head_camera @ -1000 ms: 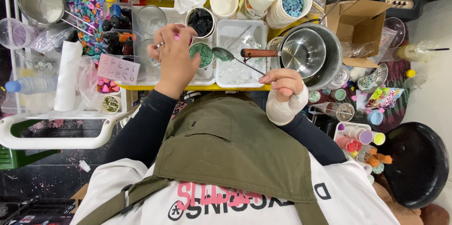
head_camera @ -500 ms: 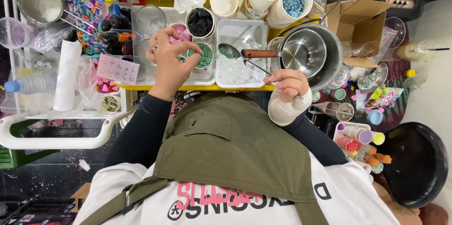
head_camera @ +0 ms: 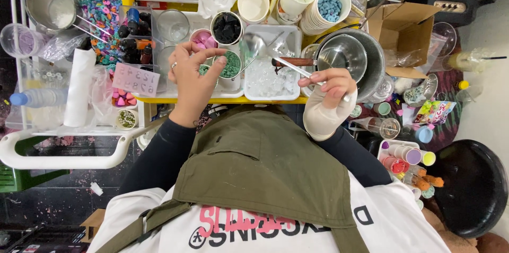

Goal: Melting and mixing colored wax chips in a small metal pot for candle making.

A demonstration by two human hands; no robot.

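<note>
Green crumbs fill the small cup (head_camera: 230,64) on the yellow table (head_camera: 175,98), and the left hand (head_camera: 192,75) hangs over it with fingers pinched together. A second ago the metal spoon (head_camera: 253,45) lay low beside that cup with green on its bowl; now the right hand (head_camera: 333,84), closed on its handle, has lifted it over the clear tray (head_camera: 271,75), and it looks emptied. So the scooping seems paused, the cup holding its load.
</note>
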